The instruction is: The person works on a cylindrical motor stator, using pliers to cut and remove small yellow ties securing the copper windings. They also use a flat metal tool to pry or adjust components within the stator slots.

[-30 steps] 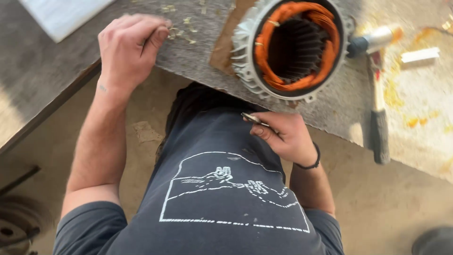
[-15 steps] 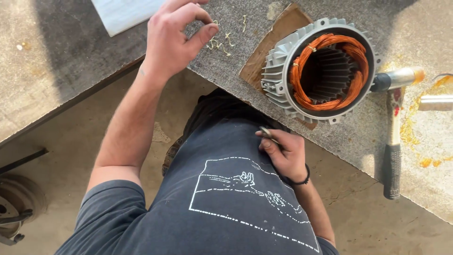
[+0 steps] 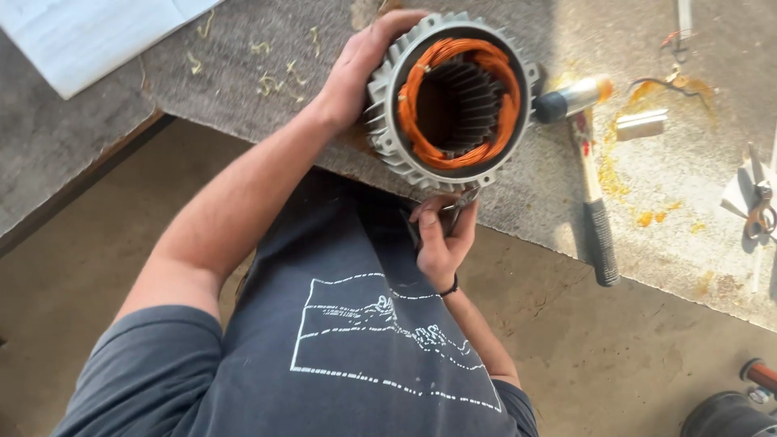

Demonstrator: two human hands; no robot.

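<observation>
A ribbed grey motor stator housing [image 3: 380,129] is seen at upper centre of the frame, standing on end on the grey bench top [image 3: 518,202] close to its near edge, its open bore facing the camera. Orange copper windings [image 3: 494,81] are already seated in a ring inside the bore; the dark slotted core shows within. Judged from this, winding appears largely in place, while finishing at the lower rim looks still in hand; no end cover is seen fitted.

The left hand [image 3: 352,77] is wrapped over the housing's upper-left rim, fingers curled closed against the fins. The right hand [image 3: 441,239], below the housing at frame centre, is closed on a small metal tool [image 3: 461,202], possibly pliers; its tip is held at the housing's lower edge. Contact cannot be told for certain.

Right of the housing a hammer [image 3: 595,210] with a black grip lies on the bench, its head just beside the housing. Yellowish stains and a small pale block [image 3: 641,124] are noted further right. Scissors-like tool at far right edge, partly cut off.

Labels and packages: a white sheet [image 3: 89,32] lies at upper left, rectangular; no print is legible. Pale shavings [image 3: 271,81] are scattered near it.
</observation>
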